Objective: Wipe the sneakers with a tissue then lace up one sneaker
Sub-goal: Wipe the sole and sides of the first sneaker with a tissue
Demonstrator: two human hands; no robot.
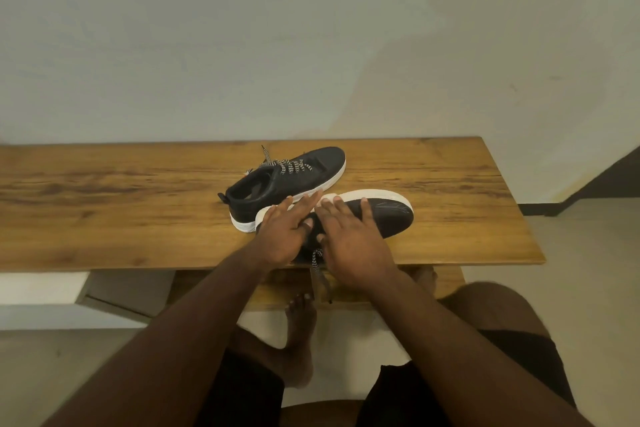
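Note:
Two black sneakers with white soles lie on a wooden table (pixel 104 191). The far sneaker (pixel 291 180) stands upright with its black-and-white lace threaded, toe pointing right. The near sneaker (pixel 388 215) lies tilted at the table's front edge, toe to the right. My left hand (pixel 287 229) rests on its heel end with fingers stretched out. My right hand (pixel 349 243) lies flat over its middle, fingers straight. A loose patterned lace (pixel 317 263) hangs from under my hands over the table edge. No tissue is in sight.
The table stands against a pale wall (pixel 311 45). Its right end (pixel 512 204) borders a floor area with a dark skirting. Below the front edge I see a lower wooden shelf (pixel 446 281), my bare feet (pixel 301 322) and my knees.

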